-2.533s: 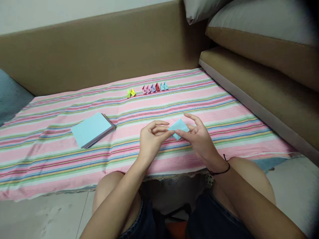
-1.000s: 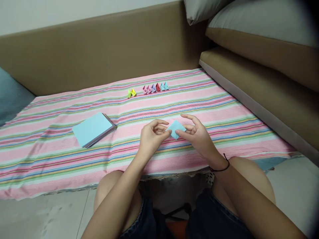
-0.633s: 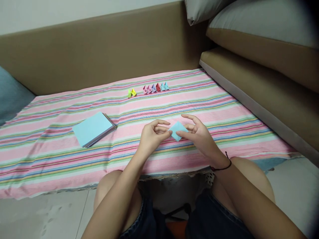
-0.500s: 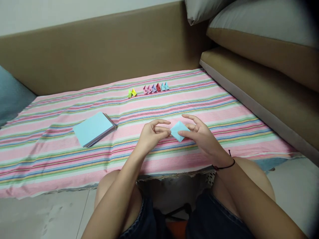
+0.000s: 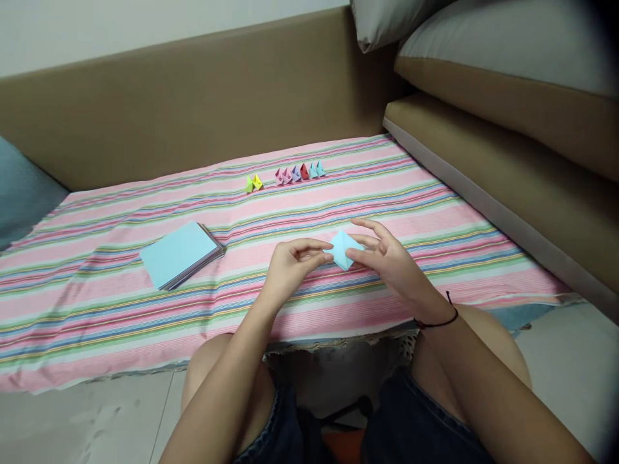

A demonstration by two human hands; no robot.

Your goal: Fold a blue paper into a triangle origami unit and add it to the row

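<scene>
Right now you have the folded blue paper (image 5: 342, 248) pinched between both hands, to the right of the stack of blue sheets (image 5: 181, 254) and about level with it; whether it hovers over the striped cloth (image 5: 120, 309) or brushes it, I cannot tell. Your left hand (image 5: 290, 267) closes thumb and forefinger on the paper's left corner, with the other fingers (image 5: 309, 245) curled in. Your right hand (image 5: 387, 258) nips the right side between thumb and forefinger, its remaining fingers (image 5: 370, 225) fanned open and holding nothing. The risk lies in how little you are gripping. Both holds sit at the very edges of a small, thin piece, so a slight slip of either thumb could let the layers slide and set a crease off its line. Pulling the hands apart could tear the corner. Pressing a fold in the air, or on that soft, rumpled cloth, would likely leave it weak or skewed, since nothing firm backs it. If the piece drops, the busy stripes may make its edges harder to read. The row of small folded pieces (image 5: 285, 175) sits beyond the stack and to its right, well apart from your hands, so a knock there looks unlikely.
</scene>
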